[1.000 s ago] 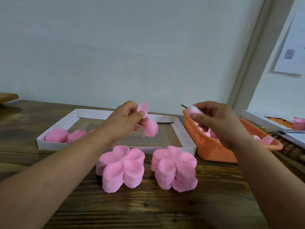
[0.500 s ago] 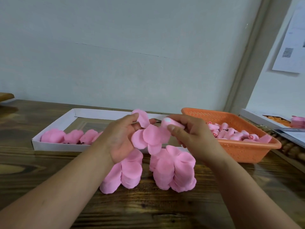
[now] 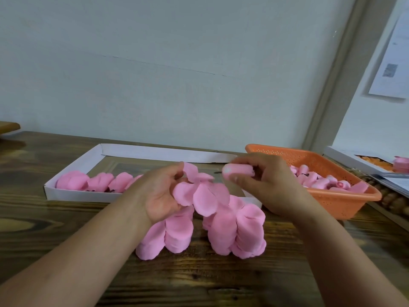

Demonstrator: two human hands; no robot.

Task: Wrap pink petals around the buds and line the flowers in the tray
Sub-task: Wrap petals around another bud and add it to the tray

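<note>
Rolled pink foam bud (image 3: 238,170): long axis level, running left to right, rounded end toward the left; pinched in the right hand (image 3: 265,185), raised over the dark wooden tabletop (image 3: 66,222).
Flat pink five-petal cutout (image 3: 200,192): gripped by the left hand (image 3: 159,193), lobes hanging down, just left of and below the bud.
White shallow cardboard tray (image 3: 73,196): row of finished pink flowers (image 3: 99,182) at its left end.
Orange perforated plastic basket (image 3: 340,202): loose pink buds.
Two stacks of pink petal cutouts (image 3: 239,233): on the tabletop beneath both hands.
</note>
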